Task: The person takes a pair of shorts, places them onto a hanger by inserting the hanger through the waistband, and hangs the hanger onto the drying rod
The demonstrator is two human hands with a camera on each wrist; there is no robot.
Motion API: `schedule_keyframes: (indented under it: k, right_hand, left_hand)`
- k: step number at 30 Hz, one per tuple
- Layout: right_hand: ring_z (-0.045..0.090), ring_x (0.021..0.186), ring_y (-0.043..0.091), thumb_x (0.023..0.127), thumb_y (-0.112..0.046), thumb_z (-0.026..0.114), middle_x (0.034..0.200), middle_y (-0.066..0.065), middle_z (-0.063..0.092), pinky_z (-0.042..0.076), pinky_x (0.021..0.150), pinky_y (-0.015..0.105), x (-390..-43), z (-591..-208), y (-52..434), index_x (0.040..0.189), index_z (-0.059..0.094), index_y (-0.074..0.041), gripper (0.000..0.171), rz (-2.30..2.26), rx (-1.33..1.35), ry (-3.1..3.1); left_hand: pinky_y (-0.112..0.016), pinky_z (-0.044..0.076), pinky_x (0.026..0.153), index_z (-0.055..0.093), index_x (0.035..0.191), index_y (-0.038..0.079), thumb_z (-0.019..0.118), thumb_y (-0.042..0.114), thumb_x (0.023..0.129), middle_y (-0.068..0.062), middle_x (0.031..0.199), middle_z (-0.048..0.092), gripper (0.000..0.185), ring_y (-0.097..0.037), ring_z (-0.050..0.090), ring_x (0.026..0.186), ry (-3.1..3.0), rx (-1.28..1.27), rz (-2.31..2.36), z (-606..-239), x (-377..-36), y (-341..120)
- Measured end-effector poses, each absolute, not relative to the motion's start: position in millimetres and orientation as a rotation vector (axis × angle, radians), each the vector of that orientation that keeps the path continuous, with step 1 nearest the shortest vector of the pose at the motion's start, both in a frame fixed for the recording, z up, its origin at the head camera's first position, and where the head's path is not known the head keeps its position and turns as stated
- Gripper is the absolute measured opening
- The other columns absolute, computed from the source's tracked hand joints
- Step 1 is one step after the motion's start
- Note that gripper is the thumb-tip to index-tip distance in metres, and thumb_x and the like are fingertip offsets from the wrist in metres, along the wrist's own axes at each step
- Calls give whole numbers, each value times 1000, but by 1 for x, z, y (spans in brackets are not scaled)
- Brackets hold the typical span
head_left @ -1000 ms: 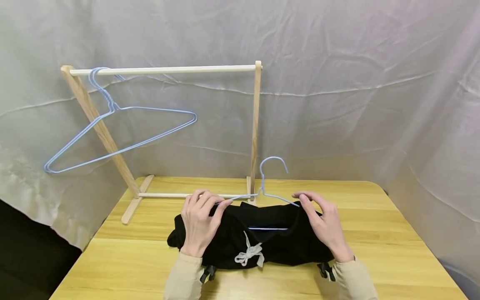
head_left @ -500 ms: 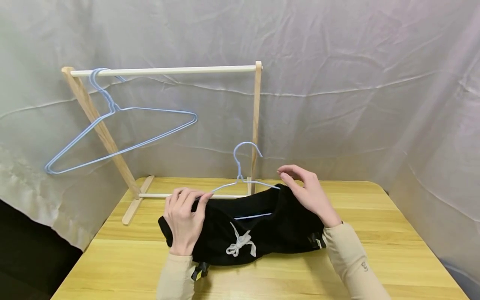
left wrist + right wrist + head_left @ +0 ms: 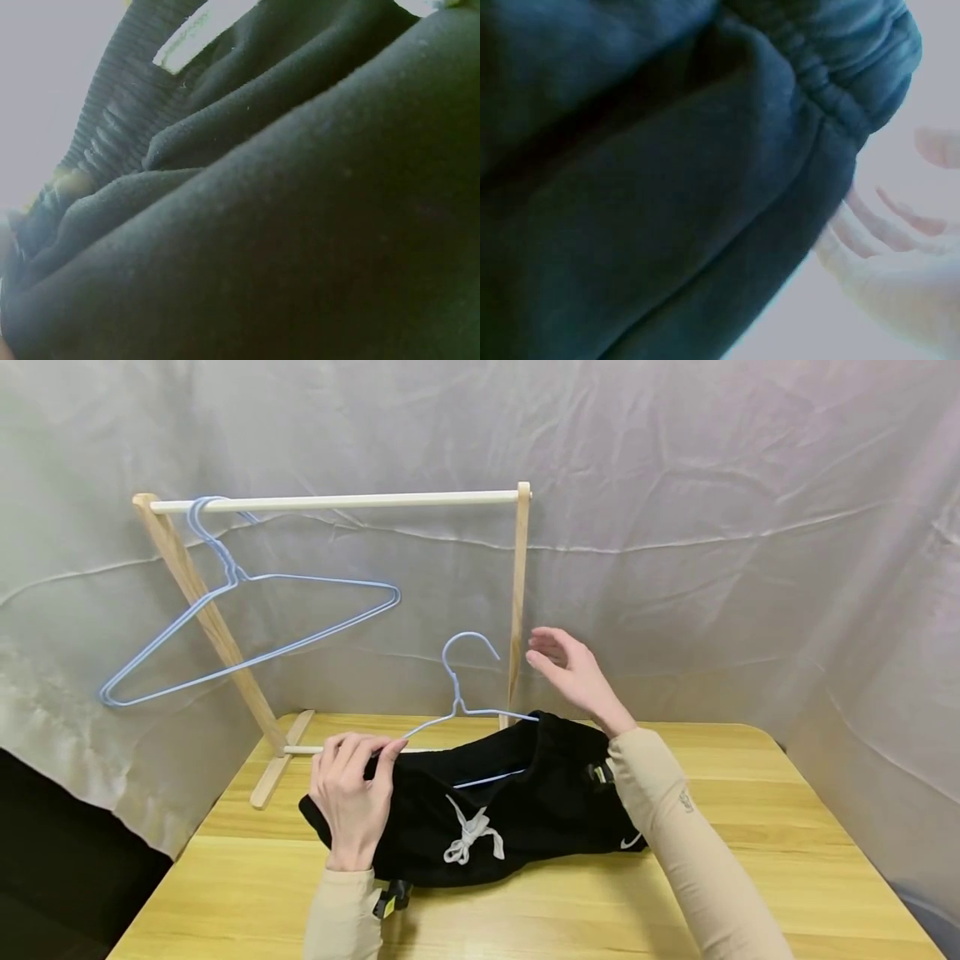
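Black drawstring shorts [image 3: 570, 802] with a pale bow at the front hang on a light blue wire hanger [image 3: 457, 693], whose lower bar shows inside the waist opening. My left hand [image 3: 352, 793] pinches the waistband and the hanger's left arm between thumb and fingers. My right hand [image 3: 573, 672] is raised off the cloth, fingers loosely bent and holding nothing, to the right of the hook. In the left wrist view the ribbed waistband and folds of the shorts [image 3: 247, 225] fill most of the picture. The right wrist view shows the gathered waistband end, with the right hand's fingers [image 3: 877, 225] beyond it.
A wooden clothes rack [image 3: 337, 502] stands at the back left of the wooden table [image 3: 750, 827]. Several matching blue hangers [image 3: 247, 664] hang at the left of its rail. Grey fabric [image 3: 675, 527] covers the wall behind.
The hanger with the shorts has moved left and up, its right side raised. My right hand has come off the hanger's right shoulder and risen; the left has kept its grip.
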State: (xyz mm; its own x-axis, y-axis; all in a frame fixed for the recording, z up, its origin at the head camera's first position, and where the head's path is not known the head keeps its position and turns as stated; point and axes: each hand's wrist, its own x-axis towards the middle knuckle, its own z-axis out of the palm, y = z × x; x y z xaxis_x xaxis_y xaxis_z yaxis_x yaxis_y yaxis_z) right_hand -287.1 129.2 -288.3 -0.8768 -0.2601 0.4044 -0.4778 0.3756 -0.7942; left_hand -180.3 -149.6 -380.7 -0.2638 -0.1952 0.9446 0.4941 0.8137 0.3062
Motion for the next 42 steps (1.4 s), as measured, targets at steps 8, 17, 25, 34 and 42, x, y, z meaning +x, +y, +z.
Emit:
schedule_keyframes:
  k: [8,17,25,34,42]
  right_hand:
    - [46,142,40,101,-20,59,152,27,44,36,118,52,-317,-278,110,153,31,4,64,1495,604,-2454]
    - [54,134,38,104,-16,54,142,29,54,43,114,46,-340,-273,90,143,42,8,47,1645,656,-2295]
    - [71,99,32,102,-10,58,110,32,67,56,95,38,-346,-273,85,124,55,12,31,1659,640,-2216]
    - [68,77,6,100,-7,60,98,16,68,57,93,39,-349,-272,93,118,55,13,27,1775,668,-2218]
    - [69,76,7,99,-6,61,93,12,69,58,90,34,-351,-273,93,114,56,10,23,1782,675,-2215]
  left_hand:
    - [-41,37,76,74,78,8,75,33,89,-7,77,70,28,-31,60,85,-1731,-192,-674,-380,-178,-158]
    - [-37,34,76,74,78,8,80,25,84,-7,77,70,18,-30,60,86,-1741,-148,-692,-376,-178,-163]
    - [-38,35,77,74,79,9,80,23,84,-8,78,71,17,-30,59,87,-1762,-130,-702,-375,-177,-164]
    - [-28,29,74,75,78,8,81,23,84,-8,77,71,18,-29,59,83,-1779,-97,-710,-361,-177,-175]
    - [-27,29,72,74,78,7,80,27,86,-8,77,71,22,-31,60,83,-1805,-22,-658,-330,-177,-195]
